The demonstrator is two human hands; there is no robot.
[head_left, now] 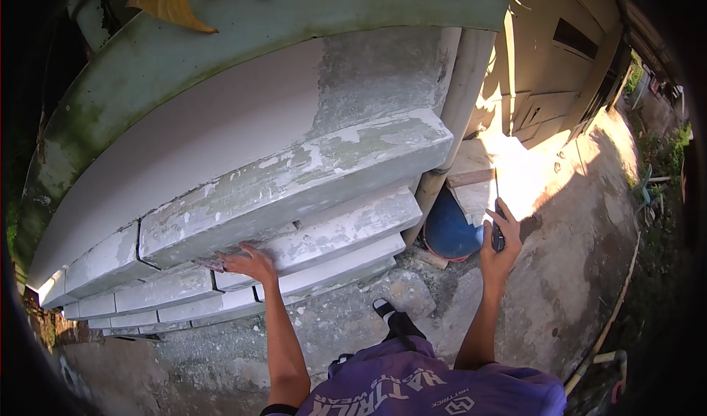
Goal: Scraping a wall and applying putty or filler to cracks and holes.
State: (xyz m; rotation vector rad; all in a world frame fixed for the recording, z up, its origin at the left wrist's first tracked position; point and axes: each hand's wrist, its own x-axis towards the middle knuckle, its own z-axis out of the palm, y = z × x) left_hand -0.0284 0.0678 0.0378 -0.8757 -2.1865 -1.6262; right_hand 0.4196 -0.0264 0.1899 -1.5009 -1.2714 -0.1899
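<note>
My left hand (251, 262) rests with fingers spread on the stepped ledge (346, 228) of a wall, just under its upper, thicker band. White coating lies in patches over grey-green on this ledge, and dark vertical gaps divide it. Out to the right, my right hand (504, 248) is closed around a dark-handled tool (498, 237). A thin dark line, perhaps a blade seen edge-on, rises from its top against the glare. The exact kind of tool cannot be made out. This hand is apart from the wall, above the ground.
A blue tub (445, 228) with pale boards (471, 191) over it stands beside a vertical pipe (464, 84) at the wall's corner. A mossy green overhang (294, 22) carries a dry yellow leaf (173, 3). Rough concrete (545, 291) runs underfoot; a long thin pole (607, 320) lies right.
</note>
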